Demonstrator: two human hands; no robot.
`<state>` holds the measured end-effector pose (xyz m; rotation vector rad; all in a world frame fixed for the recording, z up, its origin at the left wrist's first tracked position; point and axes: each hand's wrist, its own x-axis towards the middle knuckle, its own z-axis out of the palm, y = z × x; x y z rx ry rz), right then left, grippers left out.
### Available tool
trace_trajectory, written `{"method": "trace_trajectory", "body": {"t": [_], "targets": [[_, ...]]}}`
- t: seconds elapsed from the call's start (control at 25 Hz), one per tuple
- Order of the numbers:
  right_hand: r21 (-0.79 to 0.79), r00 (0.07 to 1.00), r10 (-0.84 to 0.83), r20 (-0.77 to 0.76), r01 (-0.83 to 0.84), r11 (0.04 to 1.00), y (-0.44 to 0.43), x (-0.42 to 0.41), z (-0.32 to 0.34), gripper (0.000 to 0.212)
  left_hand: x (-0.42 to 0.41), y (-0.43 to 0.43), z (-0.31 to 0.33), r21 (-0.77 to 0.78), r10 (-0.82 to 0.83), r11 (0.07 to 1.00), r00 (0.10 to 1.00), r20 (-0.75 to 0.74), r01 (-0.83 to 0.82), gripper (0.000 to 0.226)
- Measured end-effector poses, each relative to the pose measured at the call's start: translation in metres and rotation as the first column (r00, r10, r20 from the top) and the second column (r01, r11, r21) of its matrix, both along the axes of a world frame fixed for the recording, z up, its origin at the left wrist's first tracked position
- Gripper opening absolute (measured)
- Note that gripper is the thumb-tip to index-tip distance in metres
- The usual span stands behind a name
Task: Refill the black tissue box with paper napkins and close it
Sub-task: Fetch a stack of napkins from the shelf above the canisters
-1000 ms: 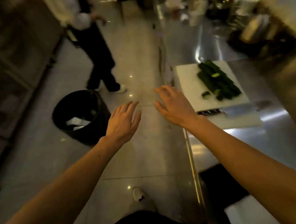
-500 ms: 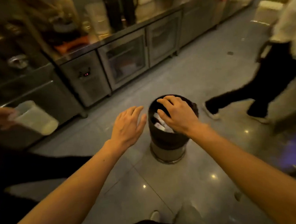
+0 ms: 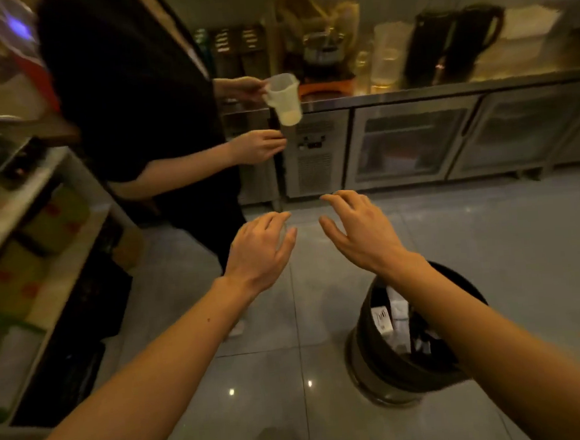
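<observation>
Both empty: left grip (image 3: 260, 253), right grip (image 3: 361, 232) released, fingers spread over floor (image 3: 489, 240). No black tissue box, no napkins in view. Risk imo: bumping person (image 3: 128, 93) with plastic jug (image 3: 283, 98) ahead, or kicking bin (image 3: 392, 372) beside me.

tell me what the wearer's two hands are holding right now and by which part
Nothing is held. The left hand and the right hand are both open and spread in the air, with no grip on anything.
</observation>
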<state>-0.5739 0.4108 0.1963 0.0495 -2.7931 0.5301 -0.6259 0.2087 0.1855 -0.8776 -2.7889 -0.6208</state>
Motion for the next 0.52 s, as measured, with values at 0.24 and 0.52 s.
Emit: {"method": "trace_trajectory", "body": {"t": [0.24, 0.52], "targets": [[0.035, 0.978, 0.206, -0.032, -0.204, 0.978, -0.039, -0.048, 0.002, 0.044, -0.018, -0.041, 0.0, -0.007, 0.14, 0.99, 0.99, -0.019, -0.141, 0.049], [0.05, 0.945, 0.328, 0.015, -0.328, 0.943, -0.156, -0.123, -0.018, 0.044, -0.069, -0.165, -0.018, -0.009, 0.271, 0.962, 0.962, -0.012, -0.271, 0.05]]}}
